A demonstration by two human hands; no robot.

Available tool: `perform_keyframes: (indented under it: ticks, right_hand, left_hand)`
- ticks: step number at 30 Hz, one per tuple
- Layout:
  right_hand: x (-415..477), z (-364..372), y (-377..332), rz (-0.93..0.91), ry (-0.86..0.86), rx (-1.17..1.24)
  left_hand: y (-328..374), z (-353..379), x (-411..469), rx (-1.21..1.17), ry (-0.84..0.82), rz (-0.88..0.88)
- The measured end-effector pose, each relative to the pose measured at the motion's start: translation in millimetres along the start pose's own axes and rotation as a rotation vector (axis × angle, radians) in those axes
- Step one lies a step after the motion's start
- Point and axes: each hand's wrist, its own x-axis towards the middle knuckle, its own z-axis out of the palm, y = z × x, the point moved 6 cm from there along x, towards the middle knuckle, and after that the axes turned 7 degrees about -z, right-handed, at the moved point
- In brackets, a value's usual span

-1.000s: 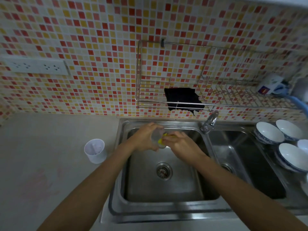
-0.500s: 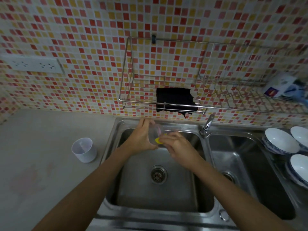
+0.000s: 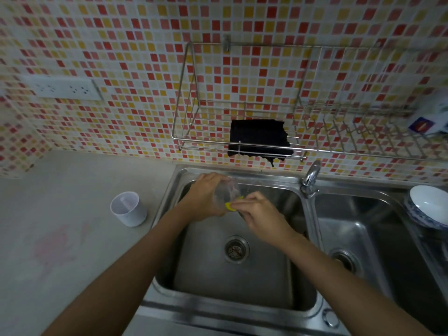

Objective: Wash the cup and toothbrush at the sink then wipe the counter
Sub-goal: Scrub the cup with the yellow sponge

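Our left hand [image 3: 206, 197] holds a clear cup [image 3: 228, 192] up over the left side of the sink [image 3: 266, 282]. The fingers of this hand are curled round the cup and grip it. The cup looks blurry, so we cannot tell which way its mouth points.

Our right hand [image 3: 259, 214] is just beside the cup. Its fingertips are pressed together and pinch a small yellow thing [image 3: 230, 206]. The yellow thing touches the low edge of the cup. We cannot tell what it is.

The drain [image 3: 236, 248] sits below both sets of fingers, closer to us. The tap [image 3: 311, 177] stands to the right of our right fingers, near the wall. Past our fingers, a black cloth [image 3: 259, 139] hangs on a wire rack [image 3: 189, 98] on the tiled wall.

To the left of our left fingers, a white cup [image 3: 128, 209] stands upright on the counter [image 3: 72, 190], near the edge of the sink. Farther left and closer to us, there is a pink stain [image 3: 55, 246] on the counter. Far to the right of our right fingers, past the other side of the sink, sits a blue and white bowl [image 3: 429, 206].
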Motion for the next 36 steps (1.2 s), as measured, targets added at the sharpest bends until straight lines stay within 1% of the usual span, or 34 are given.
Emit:
perform_keyframes:
  ticks: [3, 5, 6, 8, 11, 14, 16, 19, 22, 24, 30, 32, 36]
  right_hand:
    - [7.9, -7.0, -11.1, -0.109, -0.042, -0.173]
    - [7.9, -14.5, -9.9, -0.114, -0.034, -0.287]
    - [5.5, -16.2, -7.1, -0.098, -0.015, -0.292]
    - [-3.3, -11.6, 0.6, -0.070, 0.022, -0.222]
    - [-5.8, -4.6, -2.4, -0.068, 0.005, -0.118]
    - [-0.7, -11.9, -15.4, -0.126, -0.005, -0.216]
    - [0.4, -21.5, -16.0, -0.129, 0.018, -0.262]
    - [-5.3, -27.9, -14.3, -0.108, 0.064, -0.201]
    - [-9.0, -23.9, -25.9, -0.134, 0.043, -0.121]
    - [-5.5, -25.1, -26.9, -0.140, 0.020, -0.152]
    - [3.8, -34.6, -27.8, -0.154, 0.007, -0.246]
    - [5.0, -35.6, -32.6, -0.150, 0.022, -0.239]
    - [10.4, -40.0, -35.7, -0.128, 0.055, -0.225]
  left_hand:
    - [12.2, 4.6, -3.0, 0.024, -0.038, 0.020]
    - [13.4, 5.7, -2.3, 0.033, -0.043, 0.029]
    - [11.4, 3.9, -1.4, 0.029, -0.042, 0.021]
    - [8.1, -1.9, -0.8, 0.030, -0.039, 0.004]
    - [13.2, -4.4, -4.7, 0.039, -0.059, 0.010]
    - [21.6, 1.6, -9.4, 0.043, -0.101, 0.028]
    - [20.7, -0.7, -9.2, 0.021, -0.085, 0.012]
    - [14.4, -12.4, -8.5, 0.012, -0.055, -0.020]
    - [14.8, -17.2, -10.7, 0.045, -0.072, -0.010]
    - [15.8, -16.4, -11.0, 0.052, -0.091, -0.005]
    - [15.1, -22.8, -10.8, -0.087, -0.124, -0.066]
    - [18.9, -23.6, -13.0, -0.157, -0.106, -0.074]
    - [20.6, -25.0, -16.2, -0.205, -0.013, -0.088]
